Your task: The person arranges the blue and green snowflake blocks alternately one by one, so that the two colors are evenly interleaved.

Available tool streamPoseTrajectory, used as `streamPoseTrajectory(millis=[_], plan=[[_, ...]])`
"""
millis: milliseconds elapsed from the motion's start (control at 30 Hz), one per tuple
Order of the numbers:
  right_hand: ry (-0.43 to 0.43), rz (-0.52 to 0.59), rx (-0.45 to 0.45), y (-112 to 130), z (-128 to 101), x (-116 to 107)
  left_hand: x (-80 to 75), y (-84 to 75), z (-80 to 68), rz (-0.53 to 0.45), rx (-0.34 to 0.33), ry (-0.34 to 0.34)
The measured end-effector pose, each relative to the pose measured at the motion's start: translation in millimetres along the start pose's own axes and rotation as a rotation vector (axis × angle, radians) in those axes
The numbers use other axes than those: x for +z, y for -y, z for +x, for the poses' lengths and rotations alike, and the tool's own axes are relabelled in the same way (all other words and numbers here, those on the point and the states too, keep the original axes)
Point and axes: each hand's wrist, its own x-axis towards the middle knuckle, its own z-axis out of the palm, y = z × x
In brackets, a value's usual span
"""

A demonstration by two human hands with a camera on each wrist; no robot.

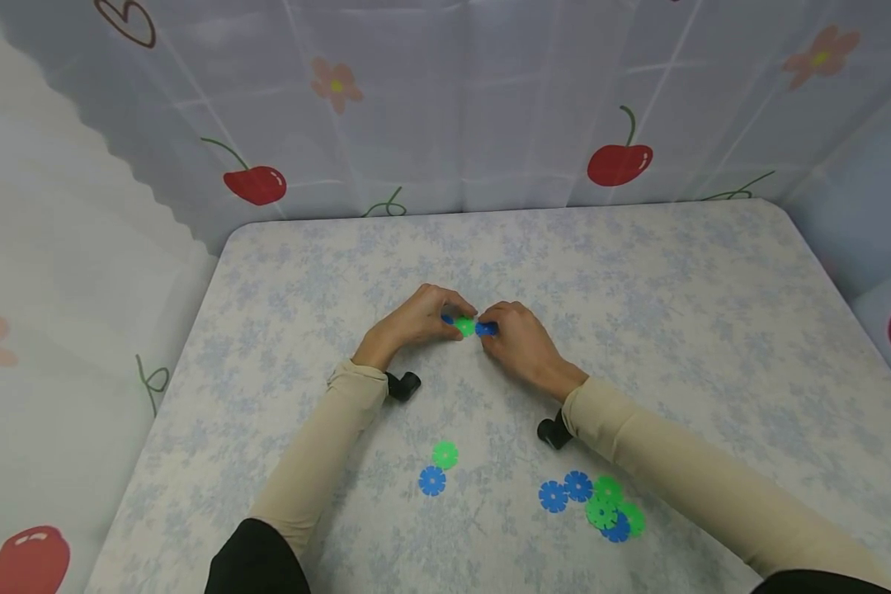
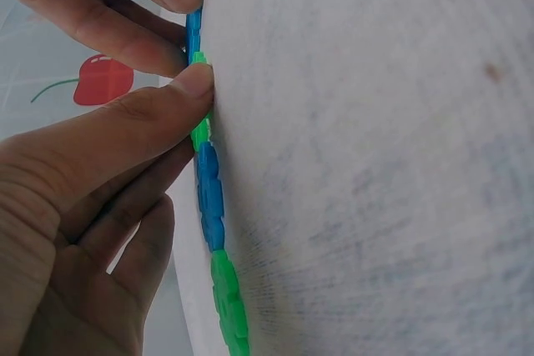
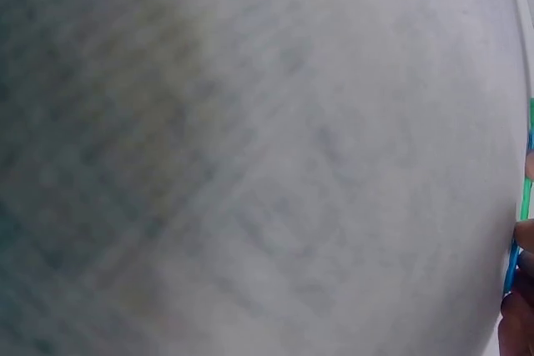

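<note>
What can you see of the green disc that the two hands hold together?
The green disc is a small, flat, plastic-looking snowflake piece with a notched rim. It sits low over the table, between two blue discs, one at each side. The left hand and the right hand pinch this row; fingers hide part of it.

Glossy plastic discs [image 1: 465, 327], matt cloth table cover [image 1: 638, 330]

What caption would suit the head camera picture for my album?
Left hand and right hand pinch joined blue and green plastic snowflake discs above a floral tablecloth, loose discs nearby.
</note>
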Motion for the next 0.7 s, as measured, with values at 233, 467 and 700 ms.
streamPoseTrajectory(millis=[233, 467, 700], plan=[[0.005, 0.012, 0.020, 0, 0, 0, -0.7, 0.2, 0.1, -0.006, 0.017, -0.001], [-0.014, -0.020, 0.007, 2, -2, 0, -1.2, 0.1, -1.8, -0.024, 0.005, 0.006], [-0.052, -0.117, -0.053, 8, -16, -1, -0.8, 0.3, -2.1, -0.031, -0.015, 0.015]])
